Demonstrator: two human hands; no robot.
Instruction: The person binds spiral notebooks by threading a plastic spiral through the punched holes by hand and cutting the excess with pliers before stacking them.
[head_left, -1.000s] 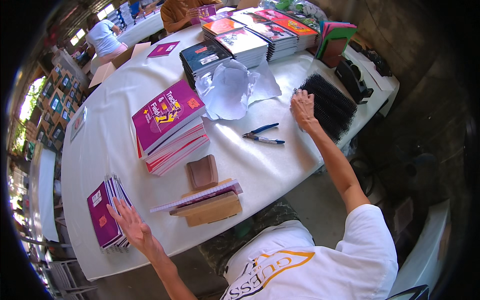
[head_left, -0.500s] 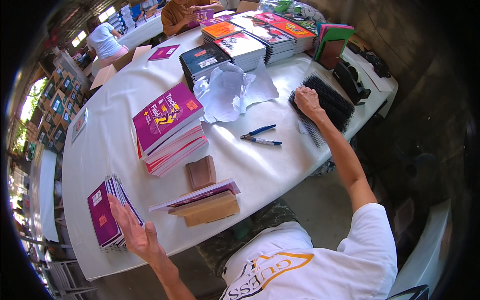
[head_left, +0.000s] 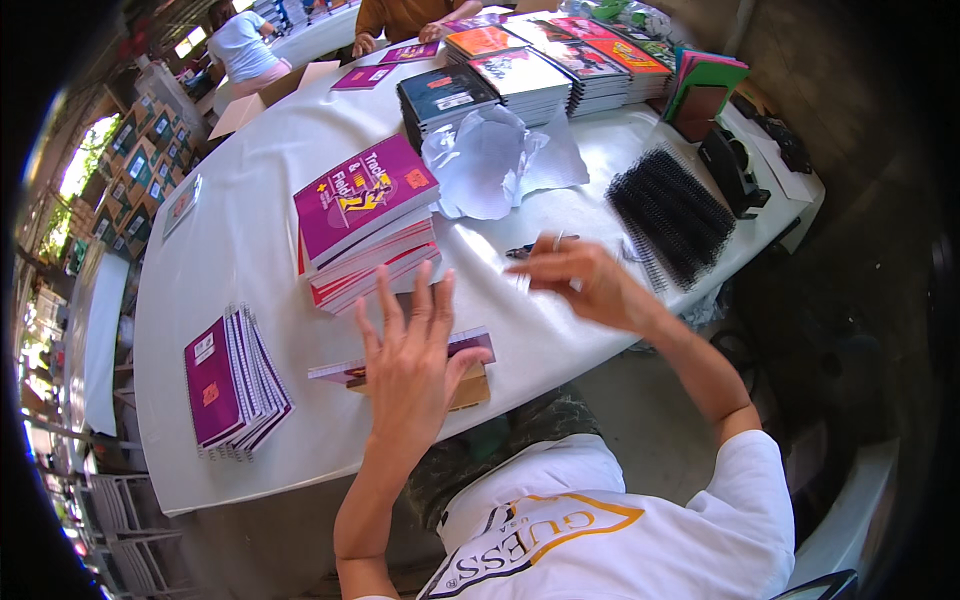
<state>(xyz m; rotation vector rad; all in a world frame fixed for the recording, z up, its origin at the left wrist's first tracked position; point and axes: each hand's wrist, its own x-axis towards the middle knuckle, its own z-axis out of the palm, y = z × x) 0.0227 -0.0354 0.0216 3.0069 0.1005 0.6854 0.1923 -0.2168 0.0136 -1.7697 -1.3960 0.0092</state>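
Note:
My left hand (head_left: 415, 365) hovers open, fingers spread, over a thin purple-covered book (head_left: 340, 371) lying on a brown block (head_left: 470, 390) at the table's near edge. My right hand (head_left: 585, 285) is just right of it, above the white table (head_left: 230, 240). Its fingers pinch what looks like a thin pale wire spiral, blurred. A heap of black binding spirals (head_left: 670, 215) lies further right. Blue-handled pliers (head_left: 520, 250) peek out behind my right hand.
A tall stack of purple and red books (head_left: 365, 215) stands mid-table, and spiral-bound purple notebooks (head_left: 235, 380) lie at the left. Crumpled white wrapping (head_left: 490, 160), several book stacks (head_left: 520, 85) and a black machine (head_left: 730, 165) are behind. Two other people (head_left: 240, 40) work at the far side.
My right hand has come back from the black spirals toward the middle of the table. My left hand has moved from the bound notebooks to above the thin purple book.

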